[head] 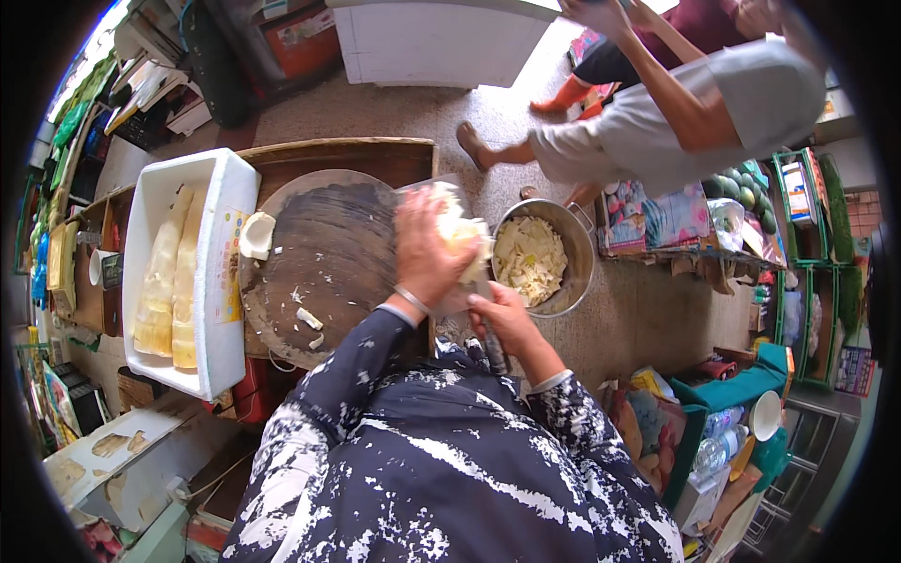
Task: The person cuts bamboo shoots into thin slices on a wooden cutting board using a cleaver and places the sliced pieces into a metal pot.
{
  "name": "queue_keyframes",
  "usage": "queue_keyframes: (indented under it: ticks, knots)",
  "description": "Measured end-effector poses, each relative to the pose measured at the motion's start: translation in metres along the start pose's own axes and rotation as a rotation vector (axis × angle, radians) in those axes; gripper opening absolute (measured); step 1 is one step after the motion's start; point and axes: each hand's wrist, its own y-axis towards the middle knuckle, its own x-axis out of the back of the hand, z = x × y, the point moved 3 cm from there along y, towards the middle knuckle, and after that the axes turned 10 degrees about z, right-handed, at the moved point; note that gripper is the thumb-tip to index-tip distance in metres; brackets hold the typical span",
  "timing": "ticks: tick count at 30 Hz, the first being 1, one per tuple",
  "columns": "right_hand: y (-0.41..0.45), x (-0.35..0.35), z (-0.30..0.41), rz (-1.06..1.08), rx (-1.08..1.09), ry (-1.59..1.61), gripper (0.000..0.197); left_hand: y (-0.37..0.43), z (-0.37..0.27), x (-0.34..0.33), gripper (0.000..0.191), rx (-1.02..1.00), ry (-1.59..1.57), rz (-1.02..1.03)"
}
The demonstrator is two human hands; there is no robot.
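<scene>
My right hand [505,318] grips the dark handle of a cleaver [497,355]. Its broad blade is tilted beside the right edge of a round wooden chopping block [331,239] and mostly covered. Pale cut pieces, apparently bamboo shoot [461,229], are heaped on the blade. My left hand [431,246] presses against them from the left, its fingers slightly blurred. Just to the right, a metal pot [583,271] on the floor holds many similar flat pieces [528,253]. On the block lie a pale shoot chunk [257,236] and small scraps [310,319].
A white foam box [229,183] with two long peeled shoots [163,274] stands left of the block. At upper right, a person in grey [654,119] stands near the pot, another person beyond. Laden crates [651,218] and a white counter [436,42] are farther off.
</scene>
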Motion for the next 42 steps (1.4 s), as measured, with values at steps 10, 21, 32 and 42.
queue_keyframes:
  ticks: [10, 21, 32, 42]
  knots:
    - [-0.032, 0.199, -0.053, -0.503, 0.050, 0.120, 0.008, 0.027, -0.041, -0.080, 0.050, 0.100, -0.349, 0.252]
    - [-0.021, 0.303, -0.109, -1.091, -0.283, -0.366, 0.004, -0.115, 0.090, 0.099, 0.019, 0.490, -0.209, -0.099]
    - [0.020, 0.144, 0.000, -0.596, 0.309, -0.125, 0.009, -0.174, 0.092, 0.120, 0.064, 0.915, 0.225, -0.065]
    - [0.048, -0.034, 0.043, -0.360, 0.796, -1.473, 0.014, -0.165, 0.127, 0.108, 0.020, 0.878, 0.193, -0.061]
